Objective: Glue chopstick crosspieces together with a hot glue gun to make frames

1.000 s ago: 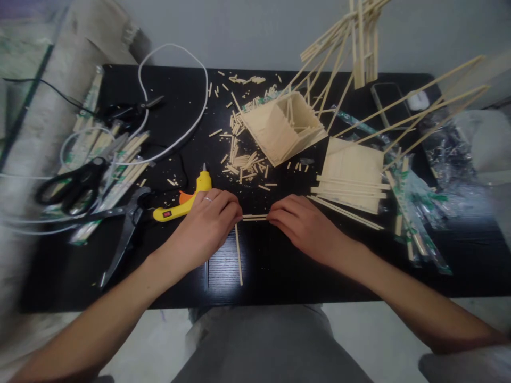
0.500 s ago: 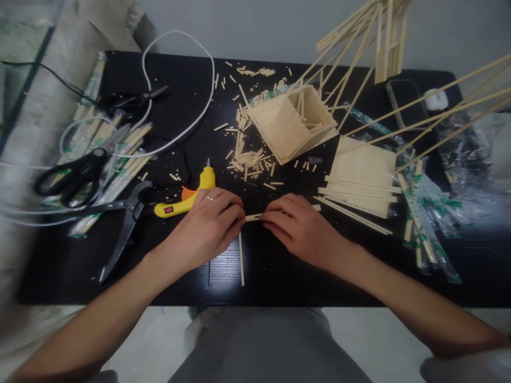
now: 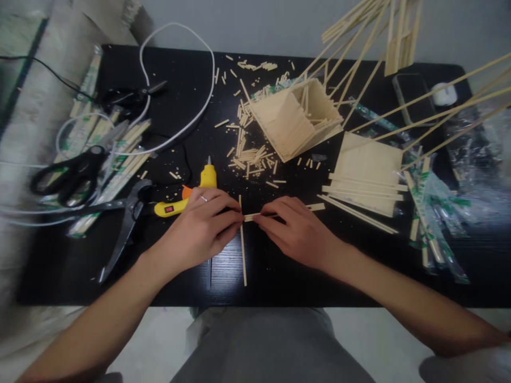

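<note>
My left hand point(image 3: 211, 221), a ring on one finger, is pinched at the left end of a pair of wooden chopsticks point(image 3: 317, 207) lying crosswise. My right hand point(image 3: 293, 226) grips the same pair further right, fingers closed, and its right end sticks out beyond the hand. A single stick point(image 3: 243, 258) lies lengthwise under my left fingertips, crossing the pair's left end. Just behind my left hand stands a yellow glue gun point(image 3: 208, 178) with its nozzle pointing away from me. My fingers hide the middle of the pair.
A box built of sticks point(image 3: 275, 117) sits among cut stick pieces point(image 3: 251, 157). To the right are a flat stick panel point(image 3: 367, 154), wrapped chopsticks point(image 3: 433, 229) and a phone point(image 3: 413, 98). Black scissors point(image 3: 90, 175), more packets point(image 3: 131, 154) and a white cable point(image 3: 211, 80) lie left.
My right fingertips have slid slightly left, closer to my left hand. The lengthwise stick's far end now shows above my left fingertips. The whole view has shifted a little.
</note>
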Motion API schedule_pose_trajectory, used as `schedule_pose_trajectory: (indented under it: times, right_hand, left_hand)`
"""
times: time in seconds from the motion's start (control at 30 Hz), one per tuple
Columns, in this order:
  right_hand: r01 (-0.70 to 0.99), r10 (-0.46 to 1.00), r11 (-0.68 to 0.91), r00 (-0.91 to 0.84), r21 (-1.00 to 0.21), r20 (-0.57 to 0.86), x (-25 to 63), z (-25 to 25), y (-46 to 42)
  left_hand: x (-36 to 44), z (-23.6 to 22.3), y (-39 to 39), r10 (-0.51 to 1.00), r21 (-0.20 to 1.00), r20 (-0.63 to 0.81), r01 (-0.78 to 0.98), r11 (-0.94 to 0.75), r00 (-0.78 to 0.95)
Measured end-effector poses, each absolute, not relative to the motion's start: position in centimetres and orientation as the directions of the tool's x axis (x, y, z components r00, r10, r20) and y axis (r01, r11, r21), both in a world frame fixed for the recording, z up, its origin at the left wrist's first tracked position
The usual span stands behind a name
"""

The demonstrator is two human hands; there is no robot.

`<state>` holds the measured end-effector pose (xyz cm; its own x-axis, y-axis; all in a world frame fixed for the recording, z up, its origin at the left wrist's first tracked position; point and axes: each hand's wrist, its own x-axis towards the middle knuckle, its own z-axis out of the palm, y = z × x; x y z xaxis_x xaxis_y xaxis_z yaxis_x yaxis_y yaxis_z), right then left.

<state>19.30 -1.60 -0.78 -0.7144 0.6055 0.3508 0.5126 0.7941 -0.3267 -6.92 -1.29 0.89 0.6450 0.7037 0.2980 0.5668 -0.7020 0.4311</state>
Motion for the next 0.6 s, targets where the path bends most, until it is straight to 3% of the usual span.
schedule_pose_trajectory:
  times: [0.27,0.6]
  right_hand:
    - [0.419,0.628,0.767,-0.645,-0.486,0.435,18.9,-1.7,-1.3]
    - [0.374,0.725,0.650,-0.566,-0.662,0.392,18.6,-2.3,-0.9]
  left_hand:
    - [-7.1,1.5,-1.4,0.699,0.324,0.259,0.622,-0.713,0.667]
    - [-6.7,1.4,-1.3,0.702,0.353,0.242,0.613,-0.707,0.670]
